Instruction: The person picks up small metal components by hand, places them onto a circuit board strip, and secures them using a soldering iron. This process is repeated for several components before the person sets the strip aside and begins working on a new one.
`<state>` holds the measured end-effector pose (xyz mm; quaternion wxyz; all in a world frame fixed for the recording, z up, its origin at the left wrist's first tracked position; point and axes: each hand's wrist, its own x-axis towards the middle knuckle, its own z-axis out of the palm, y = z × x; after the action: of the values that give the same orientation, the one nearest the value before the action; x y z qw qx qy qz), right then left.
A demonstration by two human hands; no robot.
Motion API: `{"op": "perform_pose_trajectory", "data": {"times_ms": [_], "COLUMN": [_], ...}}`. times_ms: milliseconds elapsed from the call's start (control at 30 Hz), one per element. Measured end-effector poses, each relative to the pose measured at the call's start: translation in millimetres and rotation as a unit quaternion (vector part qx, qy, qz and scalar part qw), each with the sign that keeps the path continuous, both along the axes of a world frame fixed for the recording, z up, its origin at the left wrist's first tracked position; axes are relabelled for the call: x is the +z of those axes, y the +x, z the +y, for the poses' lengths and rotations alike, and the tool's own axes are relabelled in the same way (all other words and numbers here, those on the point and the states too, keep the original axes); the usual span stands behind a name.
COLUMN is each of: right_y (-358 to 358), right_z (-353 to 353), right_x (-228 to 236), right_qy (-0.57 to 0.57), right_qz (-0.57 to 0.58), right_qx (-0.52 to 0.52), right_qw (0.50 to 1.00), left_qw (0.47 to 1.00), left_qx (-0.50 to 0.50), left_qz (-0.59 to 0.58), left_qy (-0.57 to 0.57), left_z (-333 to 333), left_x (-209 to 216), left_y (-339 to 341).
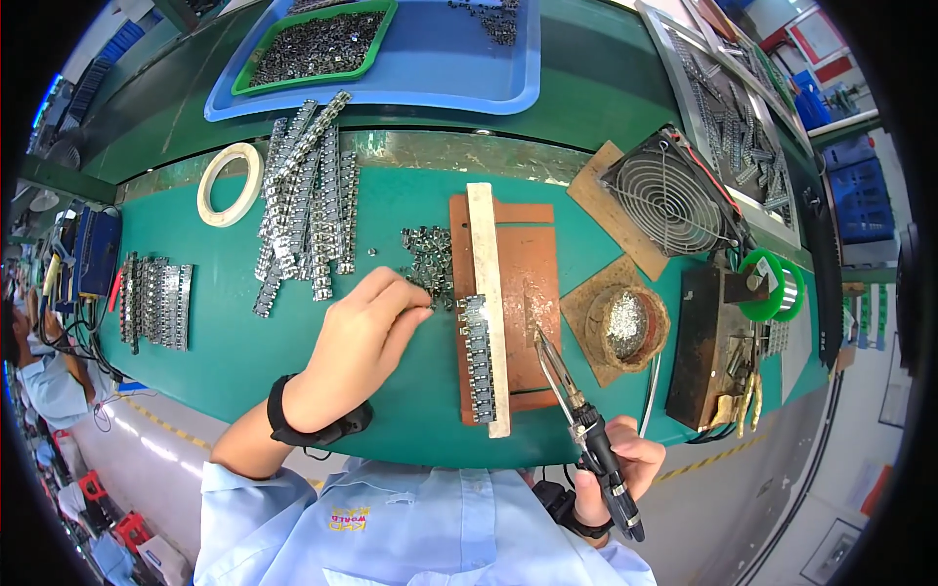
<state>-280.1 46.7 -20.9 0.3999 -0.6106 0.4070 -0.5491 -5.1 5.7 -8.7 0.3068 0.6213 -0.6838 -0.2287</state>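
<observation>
My left hand (357, 337) is closed in a pinch at the edge of a pile of small metal parts (427, 256); whatever sits between its fingertips is too small to make out. In my right hand (630, 459) is a soldering iron (598, 444) with a black handle and two slim metal prongs. Its tip points onto a reddish-brown board (528, 283). Across that board lies a pale straight bar (486, 342), and along the bar's left side runs a strip of small circuit boards (477, 359).
Circuit strips (308, 195) lie heaped beside a tape roll (230, 185), with another row (156, 303) at left. Rightward are a round pot (653, 332) of silvery bits, a fan (672, 193), a solder spool (772, 285) and a brown box (696, 347). A blue tray (430, 83) stands behind.
</observation>
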Motion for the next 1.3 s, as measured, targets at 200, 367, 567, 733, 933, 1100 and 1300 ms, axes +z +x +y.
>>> {"op": "perform_pose_trajectory", "data": {"times_ms": [200,367,567,733,933,1100,1300], "right_y": [5.9,2.3,5.6,4.9,6.1,7.1,9.0], "right_z": [-3.1,-2.6,-3.3,-4.3,-7.9,-9.8,-13.9], "right_x": [2.5,-0.5,-1.2,-2.0,-1.8,-2.0,-1.6], "right_qy": [0.003,0.003,0.014,0.010,0.005,-0.005,-0.025], "right_qz": [0.003,0.000,0.004,0.004,0.017,0.020,0.053], "right_qx": [0.019,0.022,0.023,0.039,0.043,0.041,0.044], "right_qw": [1.000,1.000,1.000,0.999,0.999,0.999,0.997], "left_qw": [0.903,0.817,0.757,0.746,0.750,0.774,0.791], "left_qx": [0.020,-0.011,0.039,0.015,0.005,-0.025,-0.053], "left_qz": [0.360,0.482,0.548,0.567,0.564,0.541,0.521], "left_qy": [0.236,0.315,0.355,0.350,0.346,0.328,0.314], "left_z": [12.0,9.9,11.7,14.2,14.9,16.4,17.1], "left_x": [4.5,5.7,10.7,3.2,-0.3,-2.2,2.9], "left_y": [-3.8,-2.3,-4.6,-4.1,-4.5,-4.1,-11.1]}}
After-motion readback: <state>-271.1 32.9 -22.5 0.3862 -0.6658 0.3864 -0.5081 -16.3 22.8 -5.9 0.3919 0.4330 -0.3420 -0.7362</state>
